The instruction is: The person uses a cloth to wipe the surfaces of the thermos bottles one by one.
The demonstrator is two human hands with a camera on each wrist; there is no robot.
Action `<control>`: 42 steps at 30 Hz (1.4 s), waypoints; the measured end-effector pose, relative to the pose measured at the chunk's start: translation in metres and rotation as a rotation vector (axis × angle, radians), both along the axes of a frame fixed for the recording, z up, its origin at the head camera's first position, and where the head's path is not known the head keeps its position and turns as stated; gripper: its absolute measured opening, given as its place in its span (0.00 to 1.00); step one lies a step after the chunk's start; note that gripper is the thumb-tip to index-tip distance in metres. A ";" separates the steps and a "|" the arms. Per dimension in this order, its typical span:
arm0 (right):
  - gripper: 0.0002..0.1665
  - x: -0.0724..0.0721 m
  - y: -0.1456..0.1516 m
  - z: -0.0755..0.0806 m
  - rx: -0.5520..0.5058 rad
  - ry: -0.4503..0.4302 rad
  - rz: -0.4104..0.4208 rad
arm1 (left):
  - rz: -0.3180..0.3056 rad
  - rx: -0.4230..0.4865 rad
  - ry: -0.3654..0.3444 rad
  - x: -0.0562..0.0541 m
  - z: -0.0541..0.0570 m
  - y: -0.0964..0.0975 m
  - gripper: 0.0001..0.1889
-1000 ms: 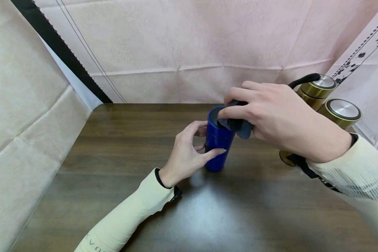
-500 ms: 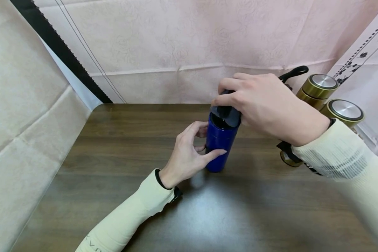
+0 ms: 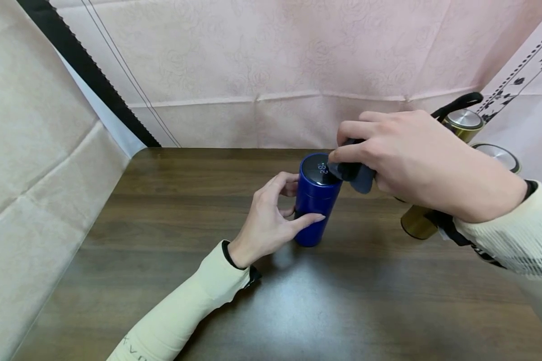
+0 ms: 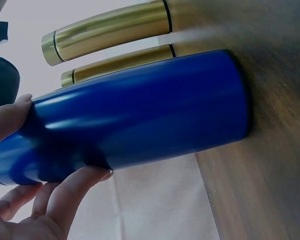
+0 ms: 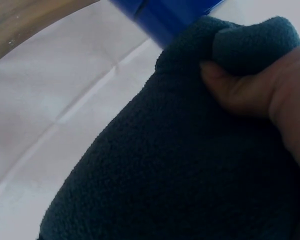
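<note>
A blue thermos flask stands on the wooden table, its black lid showing lit digits. My left hand grips the flask's side, thumb in front and fingers behind; the left wrist view also has the thumb and fingers on the blue wall. Over the lid's right edge, my right hand pinches a bunched dark grey-blue cloth. In the right wrist view the cloth hangs from the thumb and hides most of the hand. Part of the cloth touches the lid's rim.
Two gold flasks with silver lids, one behind and one nearer, stand at the right, partly hidden by my right hand and wrist. A pale cloth backdrop hangs behind the table.
My right hand moved left and up with the cloth over the lid, then back right and slightly down, baring the lid's digits. The left hand and the flask stay in place.
</note>
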State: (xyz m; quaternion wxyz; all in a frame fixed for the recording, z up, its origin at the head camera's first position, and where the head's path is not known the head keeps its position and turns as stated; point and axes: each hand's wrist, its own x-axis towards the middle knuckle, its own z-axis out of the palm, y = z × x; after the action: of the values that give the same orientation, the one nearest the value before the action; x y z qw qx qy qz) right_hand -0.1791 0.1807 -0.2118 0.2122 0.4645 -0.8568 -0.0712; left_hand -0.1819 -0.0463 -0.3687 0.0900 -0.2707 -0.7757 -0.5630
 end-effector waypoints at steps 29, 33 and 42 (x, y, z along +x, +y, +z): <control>0.29 0.000 -0.017 0.005 0.016 -0.038 -0.134 | -0.015 -0.007 -0.002 0.001 0.000 0.001 0.31; 0.28 0.010 -0.013 0.004 0.027 0.005 -0.102 | -0.013 -0.013 0.011 0.001 0.000 0.000 0.31; 0.32 0.016 -0.024 0.000 0.020 0.010 -0.019 | -0.011 -0.012 0.022 0.000 0.001 0.000 0.30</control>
State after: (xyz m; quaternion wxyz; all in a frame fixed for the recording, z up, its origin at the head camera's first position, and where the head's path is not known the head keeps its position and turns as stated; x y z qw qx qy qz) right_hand -0.1628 0.1571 -0.2121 0.2112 0.4582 -0.8592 -0.0844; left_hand -0.1815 -0.0463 -0.3679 0.0941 -0.2817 -0.7764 -0.5559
